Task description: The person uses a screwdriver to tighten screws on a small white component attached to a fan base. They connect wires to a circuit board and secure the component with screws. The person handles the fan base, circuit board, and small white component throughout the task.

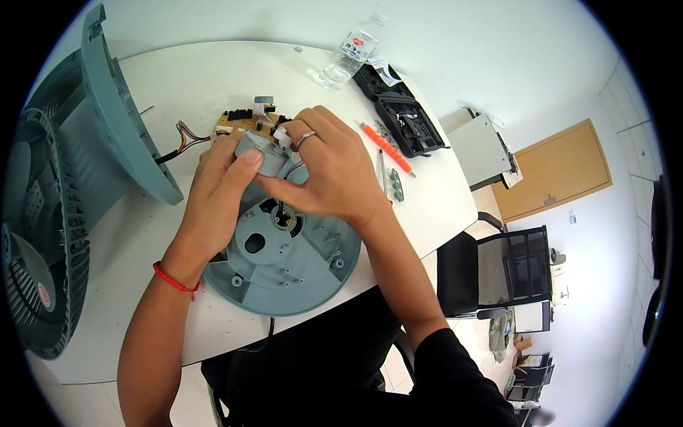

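Left hand (211,186) and right hand (336,169) pinch a grey part (272,161) in their grip; circuit board (243,125) on its far side, base (284,260) near.

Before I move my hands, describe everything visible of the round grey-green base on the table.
The round base looks like grey-green plastic. It lies flat on the white table, small posts facing up. Its raised middle has a dark oval opening and a ring-shaped hub with a dark cable in it. A black cord shows at its near edge. The left hand and right hand partly cover its far side; whether either touches it is unclear.
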### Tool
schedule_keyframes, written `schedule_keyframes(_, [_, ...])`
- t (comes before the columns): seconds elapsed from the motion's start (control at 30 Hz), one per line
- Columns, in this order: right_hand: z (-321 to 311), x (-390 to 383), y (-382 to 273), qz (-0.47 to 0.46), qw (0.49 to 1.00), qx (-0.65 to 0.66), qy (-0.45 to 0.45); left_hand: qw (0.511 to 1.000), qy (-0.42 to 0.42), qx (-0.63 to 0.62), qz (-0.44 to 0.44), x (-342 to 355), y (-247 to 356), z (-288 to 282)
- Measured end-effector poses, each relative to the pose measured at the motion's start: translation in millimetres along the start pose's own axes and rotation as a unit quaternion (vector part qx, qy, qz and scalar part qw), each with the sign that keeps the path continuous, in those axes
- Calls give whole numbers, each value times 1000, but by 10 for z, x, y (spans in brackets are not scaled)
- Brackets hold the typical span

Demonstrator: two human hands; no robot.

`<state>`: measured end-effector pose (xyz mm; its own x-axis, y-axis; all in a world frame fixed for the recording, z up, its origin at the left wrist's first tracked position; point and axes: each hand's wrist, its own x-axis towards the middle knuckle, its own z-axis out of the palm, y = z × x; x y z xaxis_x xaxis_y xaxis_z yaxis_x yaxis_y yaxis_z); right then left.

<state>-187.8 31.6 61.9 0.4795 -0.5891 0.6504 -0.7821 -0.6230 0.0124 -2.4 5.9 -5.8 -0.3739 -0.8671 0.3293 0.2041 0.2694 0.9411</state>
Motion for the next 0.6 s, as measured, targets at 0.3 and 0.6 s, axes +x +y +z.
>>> schedule_keyframes(0.3, [12,21,100,-57,998,-13,-24,1000,8,14,-4,-45,12,31])
schedule_keyframes(0.6, [125,-10,106,-52,998,-5,-34,1000,-2,-19,2,-38,-58,-23])
